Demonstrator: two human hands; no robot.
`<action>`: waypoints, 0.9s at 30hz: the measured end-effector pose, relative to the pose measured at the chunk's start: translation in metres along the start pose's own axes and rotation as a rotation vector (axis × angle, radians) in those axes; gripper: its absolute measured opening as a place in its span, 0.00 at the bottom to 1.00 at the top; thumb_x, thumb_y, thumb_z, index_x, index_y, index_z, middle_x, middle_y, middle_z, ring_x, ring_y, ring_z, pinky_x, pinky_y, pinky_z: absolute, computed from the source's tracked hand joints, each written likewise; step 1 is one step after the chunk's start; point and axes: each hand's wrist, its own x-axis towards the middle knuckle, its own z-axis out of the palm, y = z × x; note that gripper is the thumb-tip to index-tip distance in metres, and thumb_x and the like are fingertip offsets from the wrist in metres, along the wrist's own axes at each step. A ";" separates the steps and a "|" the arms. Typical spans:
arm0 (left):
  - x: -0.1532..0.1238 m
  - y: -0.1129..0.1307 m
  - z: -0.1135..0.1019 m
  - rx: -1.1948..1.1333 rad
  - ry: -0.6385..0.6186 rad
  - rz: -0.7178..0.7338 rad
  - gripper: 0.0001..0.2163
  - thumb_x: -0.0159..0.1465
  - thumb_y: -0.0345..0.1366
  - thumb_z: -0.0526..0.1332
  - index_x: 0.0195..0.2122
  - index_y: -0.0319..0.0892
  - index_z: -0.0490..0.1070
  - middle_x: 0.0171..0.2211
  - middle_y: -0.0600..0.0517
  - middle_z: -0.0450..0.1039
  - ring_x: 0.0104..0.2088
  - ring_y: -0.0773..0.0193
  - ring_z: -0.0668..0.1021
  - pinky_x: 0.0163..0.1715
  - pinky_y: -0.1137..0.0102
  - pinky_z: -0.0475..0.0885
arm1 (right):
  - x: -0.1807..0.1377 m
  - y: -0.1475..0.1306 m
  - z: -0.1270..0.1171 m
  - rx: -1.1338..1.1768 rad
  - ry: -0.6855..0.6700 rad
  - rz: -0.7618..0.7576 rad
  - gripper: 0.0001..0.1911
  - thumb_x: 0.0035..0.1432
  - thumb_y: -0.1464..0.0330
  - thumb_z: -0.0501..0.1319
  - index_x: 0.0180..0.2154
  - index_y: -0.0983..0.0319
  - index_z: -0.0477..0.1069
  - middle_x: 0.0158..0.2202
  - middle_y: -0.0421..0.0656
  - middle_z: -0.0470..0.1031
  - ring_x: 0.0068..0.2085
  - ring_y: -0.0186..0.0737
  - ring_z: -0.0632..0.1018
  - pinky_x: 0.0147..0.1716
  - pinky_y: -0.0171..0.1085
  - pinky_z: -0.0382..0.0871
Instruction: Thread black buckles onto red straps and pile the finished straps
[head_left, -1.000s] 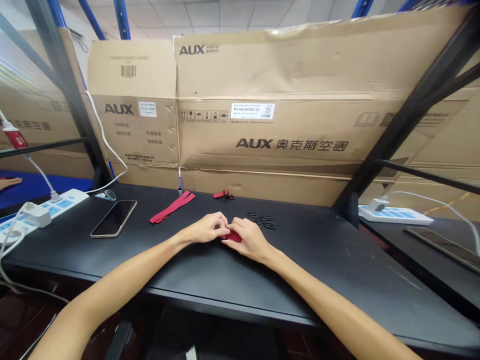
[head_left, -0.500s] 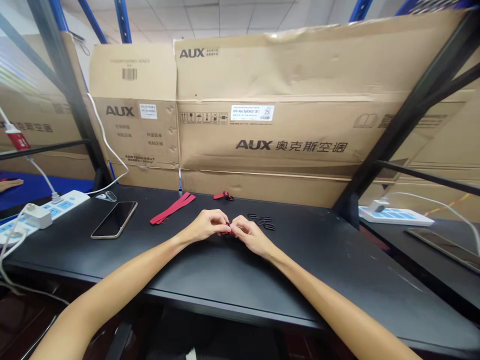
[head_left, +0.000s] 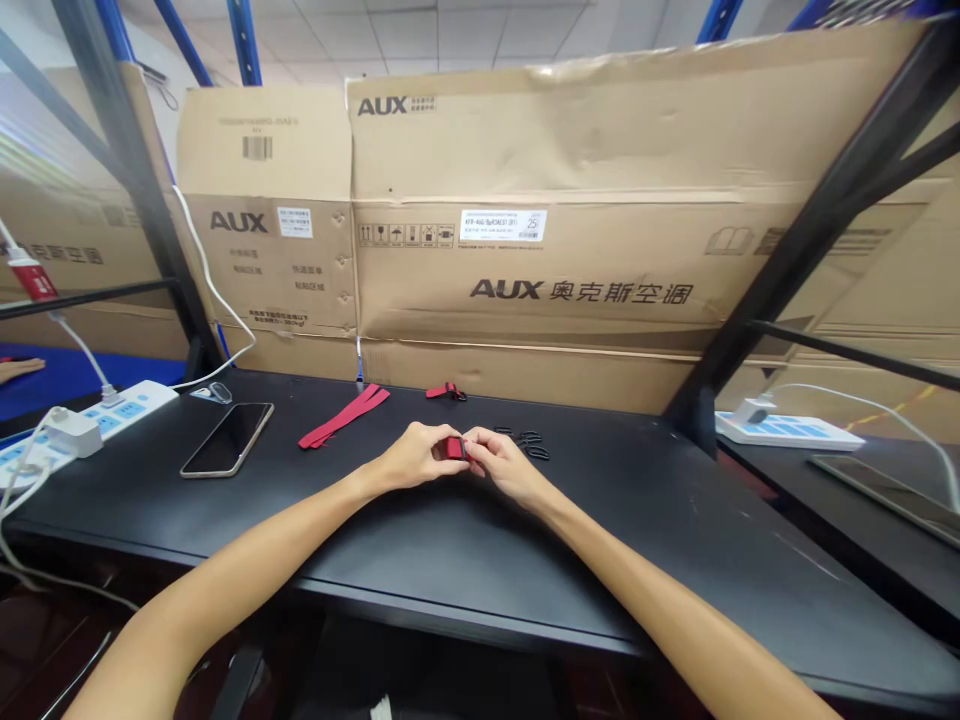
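Just above the middle of the black table, my left hand (head_left: 417,456) pinches a short red strap (head_left: 454,448) with a black buckle on its right side. My right hand (head_left: 504,464) meets it from the right, its thumb and fingers closed on the same strap at the buckle. Part of the strap is hidden behind the fingers. Behind my right hand lie several black buckles (head_left: 531,442), partly covered by it. Farther back rests another red strap (head_left: 447,391) fitted with a black buckle. Loose red strips (head_left: 345,416) lie left of my hands.
A phone (head_left: 228,440) and a white power strip (head_left: 135,408) with cables are at the left of the black table (head_left: 420,570). Cardboard panels (head_left: 585,250) stand along the back, between dark metal posts. At the far left edge another person's hand (head_left: 19,369) shows.
Between my fingers the red strap has turned and shows more of its face and the black buckle. My right hand has shifted slightly and covers more of the loose buckles.
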 end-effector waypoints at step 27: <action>0.009 -0.045 0.000 -0.603 0.129 -0.430 0.22 0.58 0.52 0.60 0.38 0.33 0.71 0.33 0.42 0.76 0.31 0.63 0.78 0.35 0.67 0.73 | 0.005 0.025 -0.015 -0.352 0.303 -0.067 0.14 0.57 0.57 0.54 0.31 0.61 0.66 0.25 0.40 0.71 0.26 0.36 0.72 0.27 0.36 0.67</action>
